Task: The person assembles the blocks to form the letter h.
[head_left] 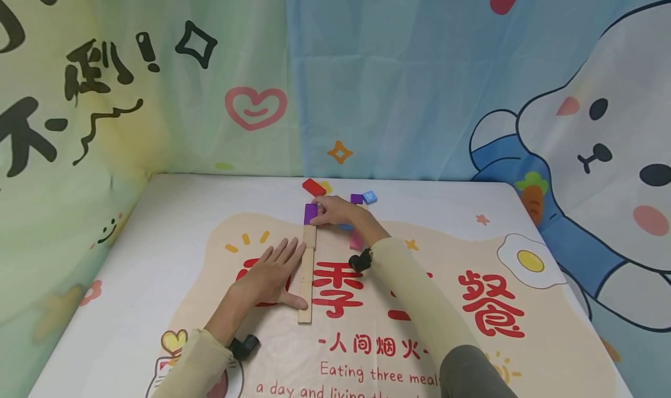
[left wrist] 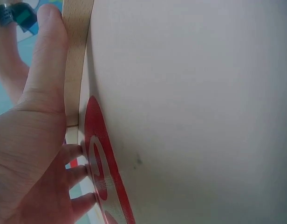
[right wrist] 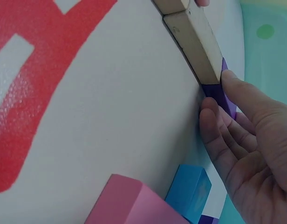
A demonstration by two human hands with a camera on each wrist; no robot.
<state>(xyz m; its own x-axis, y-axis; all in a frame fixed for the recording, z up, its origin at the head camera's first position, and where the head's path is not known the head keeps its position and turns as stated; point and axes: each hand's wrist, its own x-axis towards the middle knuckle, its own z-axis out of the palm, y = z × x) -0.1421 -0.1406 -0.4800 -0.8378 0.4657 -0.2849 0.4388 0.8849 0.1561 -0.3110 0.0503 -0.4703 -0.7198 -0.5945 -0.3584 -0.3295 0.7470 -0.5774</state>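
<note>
Red Chinese lettering on the tablecloth (head_left: 157, 229) surrounds a row of wooden blocks (head_left: 307, 267). Just right of the row is 季, and well to its right 餐; the characters between them and left of the row are partly covered by the arms and a hand. Nearer the person than the row's near end runs "-人间烟火-", and below it English reading "Eating three meal" and "a day and living th", the rest hidden behind a sleeve (head_left: 419, 310). On the curtain (head_left: 419, 95), beyond the row and to its left, 不, 倒 and an exclamation mark are legible in black.

The left hand (head_left: 272, 275) lies left of the row with its fingers spread, the thumb out against the row's near part and the fingers pointing at its middle. The right hand (head_left: 332, 210), at the row's far end, pinches a purple block (head_left: 311, 214) between thumb and fingers; that block meets the last wooden piece end to end, in line with it.

Just beyond the row's far end lie a red block (head_left: 313, 187) and a yellow block (head_left: 327, 186). To the right of that end are a pink block (head_left: 356, 242), a blue block (right wrist: 187, 191) beside it, a small purple block (head_left: 356, 199) and a light blue block (head_left: 370, 197), whose pale mark is too small to read.
</note>
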